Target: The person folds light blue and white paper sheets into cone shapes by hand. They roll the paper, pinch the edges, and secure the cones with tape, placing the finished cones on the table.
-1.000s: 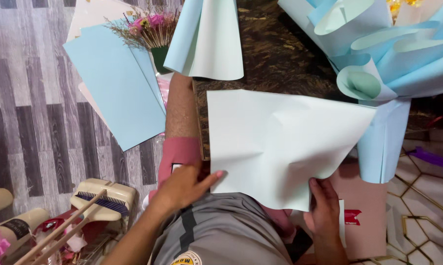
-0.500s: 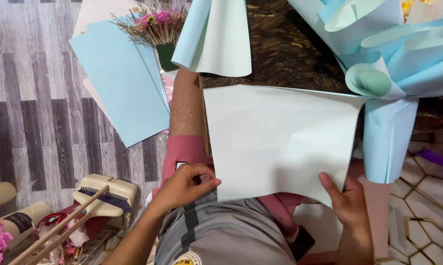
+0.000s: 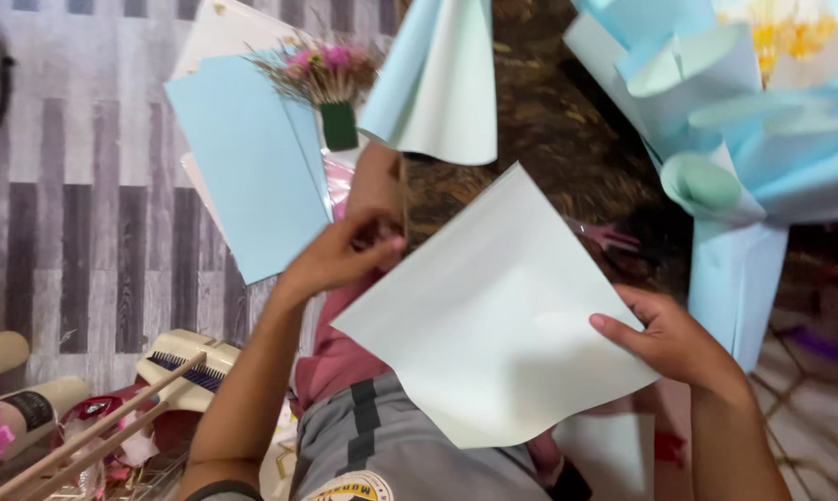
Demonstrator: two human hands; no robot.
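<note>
Right hand pinches the pale sheet at its right edge, thumb on top, fingers underneath. Sheet is off-white to pale mint, square-ish, tilted so one corner points up, held over the person's lap.

Left hand is at the sheet's left corner, fingers curled together. Touching the corner or just beside it, can't tell. Can't tell either whether it is closed on anything: the fingertips blur into something pink behind them.

Surroundings:
- Blue sheets lie flat on the grey plank floor, upper left, with a white sheet partly under them.
- Small dried-flower bunch, pink tops, dark green wrap, rests at the top edge of the blue sheets.
- Rolled blue cone sits top centre, just above the held sheet, on a dark brown mottled surface.
- Big bouquet wrap of blue and mint folds fills the upper right, yellow bits showing at the top. Its lower part hangs just right of the right hand.
- Cream basket lower left, wooden sticks lying across it, reddish clutter below.
- Grey garment and pink cloth directly under the held sheet.
</note>
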